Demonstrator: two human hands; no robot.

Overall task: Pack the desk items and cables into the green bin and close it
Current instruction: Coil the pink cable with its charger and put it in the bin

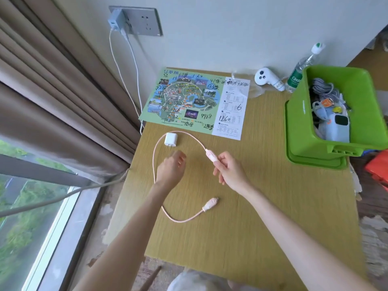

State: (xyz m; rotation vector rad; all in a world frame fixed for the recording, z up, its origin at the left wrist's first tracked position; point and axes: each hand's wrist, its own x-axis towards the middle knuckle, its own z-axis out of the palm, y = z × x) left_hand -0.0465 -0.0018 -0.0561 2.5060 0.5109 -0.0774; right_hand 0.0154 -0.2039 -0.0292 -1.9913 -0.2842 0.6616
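A pink cable (155, 156) loops across the wooden desk (262, 206). My right hand (230, 169) pinches the cable's pink connector (211, 155) at one end. The other pink plug (210, 204) lies on the desk nearer me. My left hand (171, 168) hovers over the loop, fingers slightly curled and holding nothing. A white charger block (171, 139) lies by the far part of the loop. The green bin (302, 114) stands at the right, open, with cables and gadgets inside, resting on its green lid (310, 162).
A map sheet (189, 101) covered in handwriting lies at the back of the desk. A white controller (267, 77) and a water bottle (298, 74) stand by the wall. A wall socket (144, 23) holds a charger with white cables. Curtains and a window are at left.
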